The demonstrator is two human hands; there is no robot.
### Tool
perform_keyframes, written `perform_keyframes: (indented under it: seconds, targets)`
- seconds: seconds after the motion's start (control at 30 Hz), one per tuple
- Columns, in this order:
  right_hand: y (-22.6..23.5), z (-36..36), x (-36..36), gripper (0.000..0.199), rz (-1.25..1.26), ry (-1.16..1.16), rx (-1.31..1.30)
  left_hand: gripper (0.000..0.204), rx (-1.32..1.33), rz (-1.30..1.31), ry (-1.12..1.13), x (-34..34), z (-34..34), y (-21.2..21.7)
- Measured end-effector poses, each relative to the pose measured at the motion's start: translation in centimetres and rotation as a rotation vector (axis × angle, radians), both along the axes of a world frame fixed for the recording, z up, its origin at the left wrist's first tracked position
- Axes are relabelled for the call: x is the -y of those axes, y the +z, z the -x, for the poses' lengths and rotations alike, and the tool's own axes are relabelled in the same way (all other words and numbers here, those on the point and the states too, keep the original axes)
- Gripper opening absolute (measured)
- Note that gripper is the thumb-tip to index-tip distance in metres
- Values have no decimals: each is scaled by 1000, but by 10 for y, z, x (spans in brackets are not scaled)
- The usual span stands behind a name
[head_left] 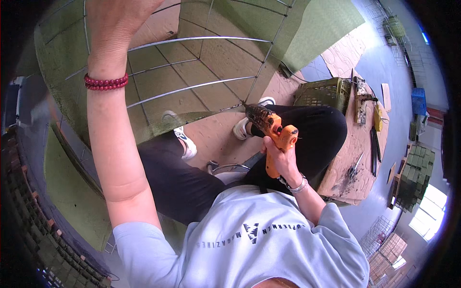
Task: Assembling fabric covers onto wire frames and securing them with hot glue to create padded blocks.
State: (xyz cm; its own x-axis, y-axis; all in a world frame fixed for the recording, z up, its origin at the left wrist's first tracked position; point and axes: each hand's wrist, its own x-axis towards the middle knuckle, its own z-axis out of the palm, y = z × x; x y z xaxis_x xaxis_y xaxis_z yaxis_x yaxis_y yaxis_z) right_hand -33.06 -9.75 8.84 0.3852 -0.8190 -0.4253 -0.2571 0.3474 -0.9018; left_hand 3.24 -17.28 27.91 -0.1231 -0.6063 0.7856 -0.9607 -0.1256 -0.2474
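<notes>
In my right hand [284, 161] is an orange glue gun [288, 138], fingers wrapped round its handle. Its front end is coated with dark residue, and the tip points up and left, close to a corner of a metal wire frame [192, 88]. Green mesh fabric [331, 26] covers the frame and spreads past it on the upper right. My left arm reaches across the frame's left side. The left hand [122, 17] is at the top edge over the mesh; its fingers lie outside the picture, so its grip is hidden.
Beside my knee on the right stands a green plastic crate [331, 92]. A cardboard-topped surface [343, 180] holds scissors [355, 165], black strips [374, 151] and a yellow tool [378, 119]. Dark stacked pieces [36, 223] line the left; stacked green bundles [414, 175] stand far right.
</notes>
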Motion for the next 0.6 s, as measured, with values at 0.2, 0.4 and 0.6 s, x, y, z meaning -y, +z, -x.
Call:
perform_keyframes:
  seconds: [0.2, 0.4, 0.6]
  targets:
    - [4, -1, 6, 15, 67, -4, -21, 41, -30, -16, -63, 0, -5, 1]
    - [3, 4, 17, 15, 101, -1, -17, 40, -14, 1, -56, 3, -9, -4]
    - [8, 3, 15, 16, 158, 72, -110, 42, -36, -42, -70, 1, -15, -4]
